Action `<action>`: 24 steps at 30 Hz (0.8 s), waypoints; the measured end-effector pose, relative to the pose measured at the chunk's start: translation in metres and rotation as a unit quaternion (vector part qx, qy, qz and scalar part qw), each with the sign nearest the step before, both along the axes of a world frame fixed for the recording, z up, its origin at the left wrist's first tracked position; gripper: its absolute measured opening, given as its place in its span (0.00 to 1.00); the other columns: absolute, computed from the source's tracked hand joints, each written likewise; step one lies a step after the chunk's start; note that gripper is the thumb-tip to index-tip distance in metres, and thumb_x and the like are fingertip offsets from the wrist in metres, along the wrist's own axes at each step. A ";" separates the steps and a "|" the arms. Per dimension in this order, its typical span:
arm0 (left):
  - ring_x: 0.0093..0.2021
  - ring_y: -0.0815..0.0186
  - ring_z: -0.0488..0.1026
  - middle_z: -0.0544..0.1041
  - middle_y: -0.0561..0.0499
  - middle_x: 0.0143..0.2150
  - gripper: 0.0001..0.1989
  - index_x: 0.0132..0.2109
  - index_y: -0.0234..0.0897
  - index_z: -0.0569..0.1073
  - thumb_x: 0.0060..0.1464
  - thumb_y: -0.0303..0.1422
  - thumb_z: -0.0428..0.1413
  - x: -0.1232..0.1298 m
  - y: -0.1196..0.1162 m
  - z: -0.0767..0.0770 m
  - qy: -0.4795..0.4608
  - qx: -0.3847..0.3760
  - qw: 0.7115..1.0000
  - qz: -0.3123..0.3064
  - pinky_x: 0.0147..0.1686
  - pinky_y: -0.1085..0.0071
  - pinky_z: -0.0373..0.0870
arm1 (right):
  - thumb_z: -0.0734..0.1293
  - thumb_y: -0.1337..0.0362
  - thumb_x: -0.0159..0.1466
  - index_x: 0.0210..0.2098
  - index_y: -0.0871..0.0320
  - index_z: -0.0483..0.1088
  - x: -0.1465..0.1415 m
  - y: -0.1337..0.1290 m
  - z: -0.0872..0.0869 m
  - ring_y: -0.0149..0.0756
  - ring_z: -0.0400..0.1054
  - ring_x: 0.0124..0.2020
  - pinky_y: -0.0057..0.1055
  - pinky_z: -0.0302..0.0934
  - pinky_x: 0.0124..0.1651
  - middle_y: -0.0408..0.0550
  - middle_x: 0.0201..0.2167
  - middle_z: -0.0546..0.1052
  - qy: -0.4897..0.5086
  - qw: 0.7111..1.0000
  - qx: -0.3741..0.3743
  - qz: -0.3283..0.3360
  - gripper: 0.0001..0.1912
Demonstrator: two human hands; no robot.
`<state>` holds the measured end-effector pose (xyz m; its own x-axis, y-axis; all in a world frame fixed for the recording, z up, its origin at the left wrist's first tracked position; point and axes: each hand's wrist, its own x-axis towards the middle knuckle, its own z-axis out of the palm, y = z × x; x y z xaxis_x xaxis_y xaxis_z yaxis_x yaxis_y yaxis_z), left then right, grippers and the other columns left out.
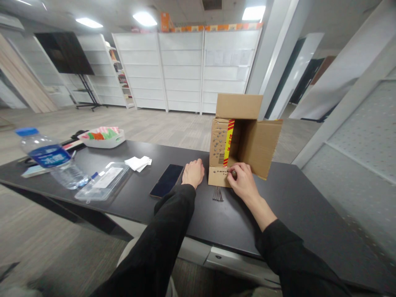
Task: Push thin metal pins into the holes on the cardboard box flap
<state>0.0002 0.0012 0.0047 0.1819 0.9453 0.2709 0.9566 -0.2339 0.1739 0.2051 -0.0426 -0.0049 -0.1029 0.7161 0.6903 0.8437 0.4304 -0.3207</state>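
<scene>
An open cardboard box (266,142) lies on its side with its mouth facing me and its flaps spread. Its lower flap (216,180) hangs down the front and bears a row of small dark holes. At the right end of that row, my right hand (243,181) pinches what looks like a nail, its dark round end showing at the fingertips. Several nails (218,194) lie side by side on the table just below the flap. My left hand (193,173) rests on the table, loosely curled, between the box and a phone (167,180). Several round metal heads stud the left flap (217,142).
On the black table (297,206) to the left are folded white tissues (138,163), a clear plastic case (107,181), a tilted-looking water bottle (52,156) and a white basket (103,142) of colourful packets. White shelving (182,70) stands beyond; a partition is at right.
</scene>
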 end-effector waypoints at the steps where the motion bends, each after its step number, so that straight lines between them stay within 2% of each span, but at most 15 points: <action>1: 0.49 0.57 0.74 0.77 0.42 0.46 0.12 0.47 0.37 0.69 0.67 0.32 0.41 0.000 0.000 0.000 0.000 0.000 1.000 0.000 0.48 0.62 0.64 | 0.62 0.68 0.60 0.33 0.55 0.70 0.000 0.000 0.000 0.48 0.64 0.44 0.46 0.62 0.48 0.54 0.39 0.71 0.001 1.000 0.000 -0.001 0.05; 24: 0.49 0.57 0.74 0.77 0.42 0.46 0.13 0.47 0.36 0.69 0.67 0.32 0.41 0.000 -0.002 0.003 -0.003 -0.003 1.000 -0.002 0.47 0.62 0.64 | 0.63 0.68 0.58 0.34 0.56 0.68 0.000 0.006 -0.006 0.50 0.64 0.47 0.49 0.60 0.52 0.57 0.41 0.72 -0.004 1.000 0.003 -0.008 0.04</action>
